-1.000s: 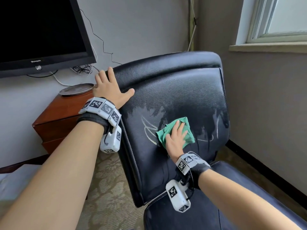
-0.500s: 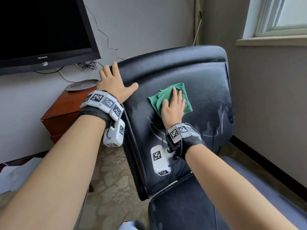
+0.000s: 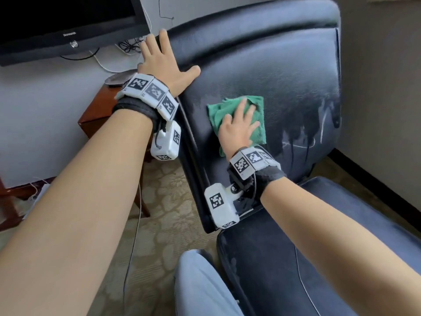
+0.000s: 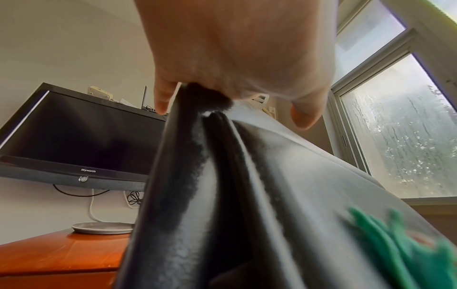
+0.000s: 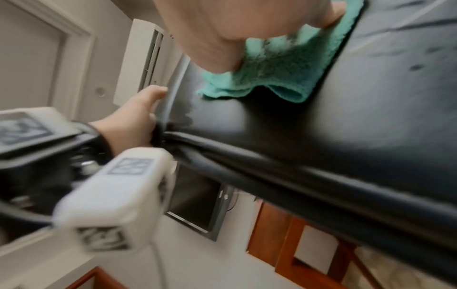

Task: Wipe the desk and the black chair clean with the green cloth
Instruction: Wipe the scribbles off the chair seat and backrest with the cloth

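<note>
The black chair's backrest (image 3: 284, 65) stands in front of me, dusty grey with dark wiped streaks at its right. My right hand (image 3: 237, 128) presses the folded green cloth (image 3: 215, 115) flat against the middle left of the backrest, fingers straight. My left hand (image 3: 164, 62) grips the backrest's upper left edge, thumb on the front, fingers behind. In the left wrist view the left hand (image 4: 235, 48) clasps the chair edge (image 4: 222, 195), with the cloth (image 4: 395, 244) blurred at lower right. In the right wrist view the cloth (image 5: 272, 68) shows under the right palm (image 5: 222, 29).
The brown wooden desk (image 3: 100, 110) stands left of the chair with a grey dish (image 3: 116, 78) on it, below a black TV (image 3: 63, 19) with loose cables. The chair seat (image 3: 296, 258) lies under my right arm. Patterned carpet (image 3: 170, 213) and my knee (image 3: 200, 281) are below.
The right hand swept the cloth up the backrest, then slid it a little way back down. The left hand kept its hold on the chair edge. My head moved closer.
</note>
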